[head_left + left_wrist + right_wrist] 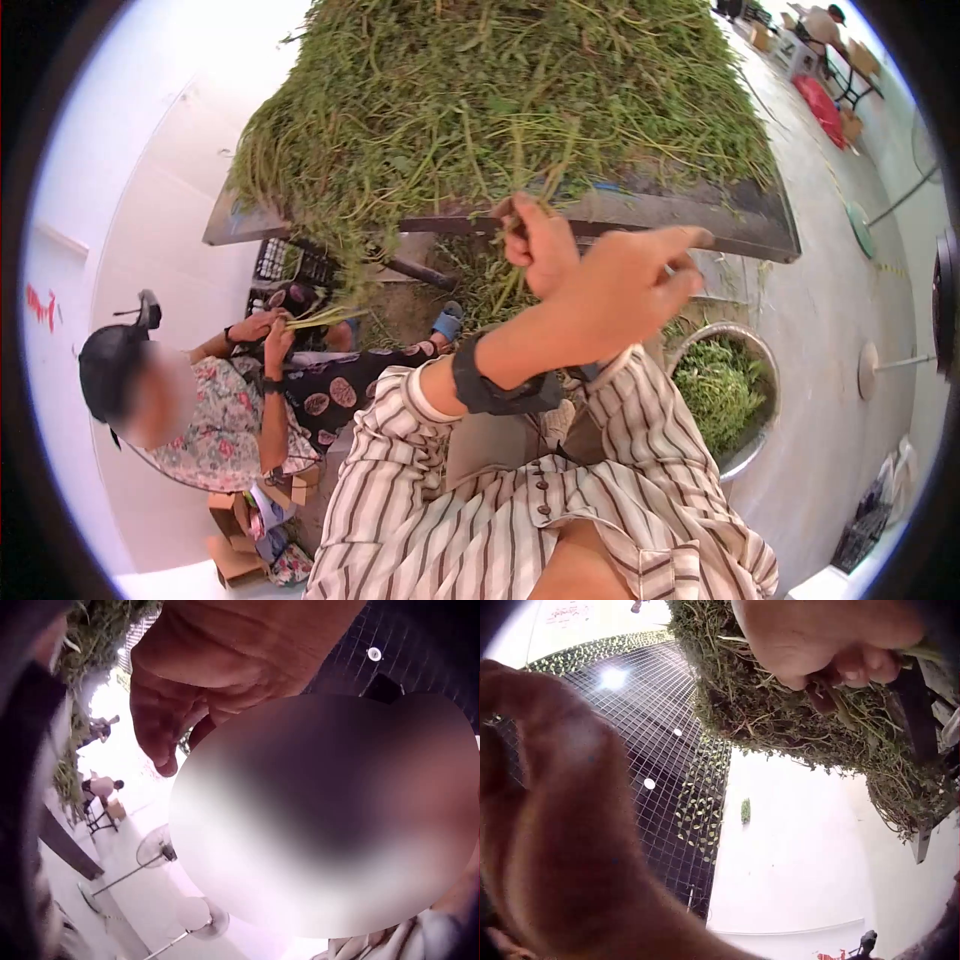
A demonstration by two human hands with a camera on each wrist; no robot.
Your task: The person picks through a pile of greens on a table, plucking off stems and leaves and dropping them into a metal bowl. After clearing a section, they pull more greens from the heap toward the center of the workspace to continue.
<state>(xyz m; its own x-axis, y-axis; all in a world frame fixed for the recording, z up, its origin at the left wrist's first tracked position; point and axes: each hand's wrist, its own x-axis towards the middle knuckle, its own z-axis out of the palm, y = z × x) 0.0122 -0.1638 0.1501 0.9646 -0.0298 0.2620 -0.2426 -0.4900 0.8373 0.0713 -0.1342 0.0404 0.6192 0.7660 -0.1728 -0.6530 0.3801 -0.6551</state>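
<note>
A large heap of leafy green stems [490, 100] covers the dark table [700, 215] in front of me. My right hand [545, 250] is at the table's near edge, fingers curled round a few green stems [926, 652], which the right wrist view shows beside its fingertips. Crossing over the right arm, my left hand [630, 290] hangs to the right with its index finger stretched out and the others loosely bent. Nothing shows between its fingers in the left wrist view, where the hand [232, 660] fills the top.
To my right stands a round metal basin [774, 385] holding picked greens [715, 395]. At left a seated person [225, 400] holds pale stems [335, 316]. Loose stems lie under the table by a black crate [275, 262]. Standing fans [868, 370] are at far right.
</note>
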